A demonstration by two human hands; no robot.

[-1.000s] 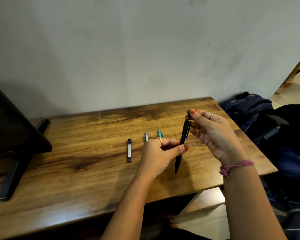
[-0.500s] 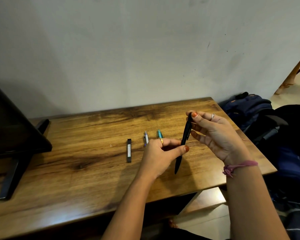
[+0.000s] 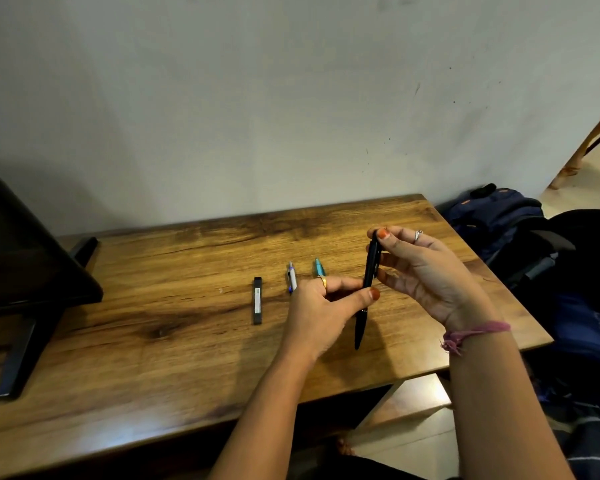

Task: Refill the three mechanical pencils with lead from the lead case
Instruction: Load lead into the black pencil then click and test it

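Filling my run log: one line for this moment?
left hand grips black pencil | right hand pinches its top | lead case on table

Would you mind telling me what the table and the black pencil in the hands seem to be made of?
Table: wood or a wood-look laminate with a semi-gloss finish, shown by grain, a dark knot and soft glare. Black mechanical pencil: probably plastic, smooth and dark, with only a faint sheen; metal cannot be ruled out.

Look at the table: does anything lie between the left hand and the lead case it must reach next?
Only the silver pencil lies partly between; the left hand grips the black pencil, and the wood beside the lead case is bare, so a low reach looks unblocked.
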